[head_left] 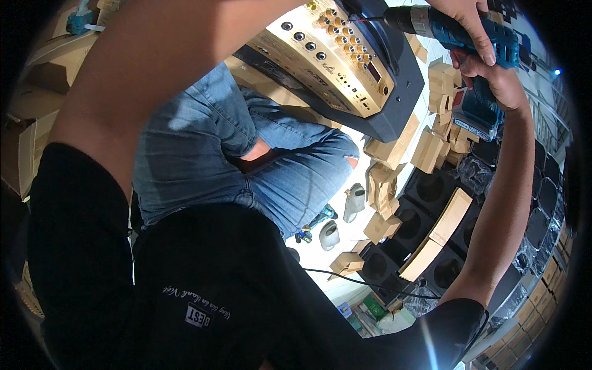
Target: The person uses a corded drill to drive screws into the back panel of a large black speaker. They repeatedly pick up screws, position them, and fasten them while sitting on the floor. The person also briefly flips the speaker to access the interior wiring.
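A teal and black cordless drill [447,31] lies sideways at the upper right, its long thin bit pointing left. My right hand [496,83] is wrapped around its handle. Over the drill's body my left hand [465,18] is closed, partly cut off by the upper edge. The bit reaches the black cabinet of a speaker [394,114], beside its gold control panel [327,58] with several knobs and sockets. Whether the tip sits in a screw is too small to tell. My crossed legs in blue jeans are just below the speaker.
Cardboard pieces [385,191] and black speaker cabinets [410,222] stand to the right on the pale floor. Grey clogs [354,202] and another teal power tool [324,216] lie near my knee. A black cable [370,283] crosses lower right. Open cardboard boxes [28,142] are at the left.
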Demonstrator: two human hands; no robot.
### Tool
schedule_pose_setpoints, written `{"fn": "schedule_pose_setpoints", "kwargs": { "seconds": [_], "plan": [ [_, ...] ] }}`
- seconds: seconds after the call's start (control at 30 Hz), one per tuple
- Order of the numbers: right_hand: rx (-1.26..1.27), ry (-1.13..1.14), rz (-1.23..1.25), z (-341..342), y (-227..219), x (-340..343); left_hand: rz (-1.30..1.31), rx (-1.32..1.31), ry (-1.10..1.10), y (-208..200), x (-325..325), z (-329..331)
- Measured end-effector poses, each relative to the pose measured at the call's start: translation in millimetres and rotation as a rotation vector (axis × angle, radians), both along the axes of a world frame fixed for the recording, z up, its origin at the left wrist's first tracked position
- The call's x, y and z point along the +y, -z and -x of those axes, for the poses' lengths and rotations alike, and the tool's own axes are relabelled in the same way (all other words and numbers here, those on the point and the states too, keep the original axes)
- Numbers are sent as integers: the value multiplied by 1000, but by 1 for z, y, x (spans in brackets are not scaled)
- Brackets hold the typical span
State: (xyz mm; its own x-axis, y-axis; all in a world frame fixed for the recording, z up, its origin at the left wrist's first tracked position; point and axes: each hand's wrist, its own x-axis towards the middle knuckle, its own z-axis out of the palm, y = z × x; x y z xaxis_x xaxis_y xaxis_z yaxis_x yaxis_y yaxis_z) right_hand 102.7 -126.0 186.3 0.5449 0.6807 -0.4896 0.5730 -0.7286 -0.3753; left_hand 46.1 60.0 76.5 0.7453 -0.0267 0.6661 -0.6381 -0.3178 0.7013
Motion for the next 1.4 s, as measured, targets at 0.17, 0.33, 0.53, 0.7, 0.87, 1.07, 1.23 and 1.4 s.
{"fn": "schedule_pose_setpoints", "kwargs": {
  "seconds": [0.17,0.33,0.53,0.7,0.87,1.07,1.23,1.4],
  "plan": [
    [-13,-2,-3,0,2,-1,-10,15,20,0,0,3],
    [-7,-28,20,-11,1,-4,1,5,0,1,-1,3],
    [-75,-153,103,-32,2,-6,67,10,38,8,1,10],
    [3,31,62,-30,3,-1,60,69,-97,14,-1,9],
    [80,203,80,-11,-3,-1,143,99,-85,11,2,33],
    [-114,98,-166,2,-35,-48,1180,497,8,80,-31,122],
    [-119,323,-473,56,-38,-94,1620,1041,-121,210,-93,261],
    [-71,635,-476,151,-19,-211,1402,1122,-38,197,-123,310]
  ]
}}
